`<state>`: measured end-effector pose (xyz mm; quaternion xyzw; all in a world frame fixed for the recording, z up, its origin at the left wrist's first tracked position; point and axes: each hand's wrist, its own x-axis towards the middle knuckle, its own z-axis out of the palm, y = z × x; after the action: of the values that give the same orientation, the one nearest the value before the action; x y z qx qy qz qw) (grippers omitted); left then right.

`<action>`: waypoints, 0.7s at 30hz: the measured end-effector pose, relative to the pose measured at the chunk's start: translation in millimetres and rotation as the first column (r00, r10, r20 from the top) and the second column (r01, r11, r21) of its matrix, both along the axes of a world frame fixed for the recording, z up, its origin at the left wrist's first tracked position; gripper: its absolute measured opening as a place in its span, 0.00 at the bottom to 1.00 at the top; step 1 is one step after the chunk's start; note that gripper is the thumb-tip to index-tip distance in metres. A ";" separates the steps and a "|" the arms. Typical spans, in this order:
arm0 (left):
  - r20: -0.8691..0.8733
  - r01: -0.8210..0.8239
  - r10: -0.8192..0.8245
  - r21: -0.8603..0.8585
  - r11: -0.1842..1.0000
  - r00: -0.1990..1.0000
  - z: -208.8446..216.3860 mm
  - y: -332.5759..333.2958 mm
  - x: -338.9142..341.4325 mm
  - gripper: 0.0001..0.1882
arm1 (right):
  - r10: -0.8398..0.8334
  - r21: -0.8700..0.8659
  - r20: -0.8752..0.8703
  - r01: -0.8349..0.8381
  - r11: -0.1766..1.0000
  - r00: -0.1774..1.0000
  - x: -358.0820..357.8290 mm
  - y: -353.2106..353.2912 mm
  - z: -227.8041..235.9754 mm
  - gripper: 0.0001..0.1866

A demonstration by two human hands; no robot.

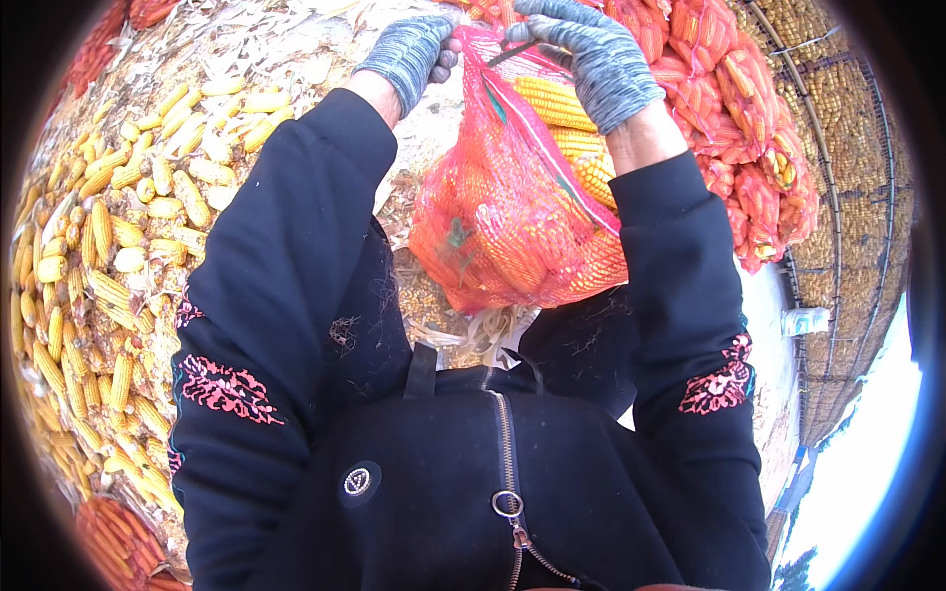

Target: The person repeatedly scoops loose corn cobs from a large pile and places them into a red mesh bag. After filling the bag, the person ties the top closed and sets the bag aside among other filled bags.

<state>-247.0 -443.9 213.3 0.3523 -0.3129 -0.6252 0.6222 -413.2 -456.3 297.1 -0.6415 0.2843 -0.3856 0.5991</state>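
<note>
Between my knees stands a red mesh bag (493, 236) filled with corn cobs, its mouth at the far side. Yellow corn cobs (581, 148) show uncovered through a gap along its right side. My left hand (409, 61), in a grey-blue knit glove, has its fingers closed on the mesh at the bag's mouth. My right hand (601, 61), gloved alike, is closed around a thin dark tie (512, 51) at the top of the bag. Its fingertips are partly hidden behind the hand.
Loose corn cobs (128, 246) lie heaped on the left, with dry husks (276, 59) beyond them. Filled red mesh bags (729, 108) are piled at the far right, beside a curved wire-mesh corn crib (857, 177). Another filled bag (118, 542) sits at the lower left.
</note>
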 end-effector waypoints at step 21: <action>0.593 0.214 0.116 -0.456 0.864 0.797 24.7 43.1 -21.6 0.20 | -0.315 -0.131 -0.055 0.306 0.943 0.947 -8.5 3.8 19.7 0.08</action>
<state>-268.6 -400.7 238.0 0.3497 -0.6545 -0.3937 0.5426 -421.7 -452.6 316.8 -0.6378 0.3802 -0.4675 0.4797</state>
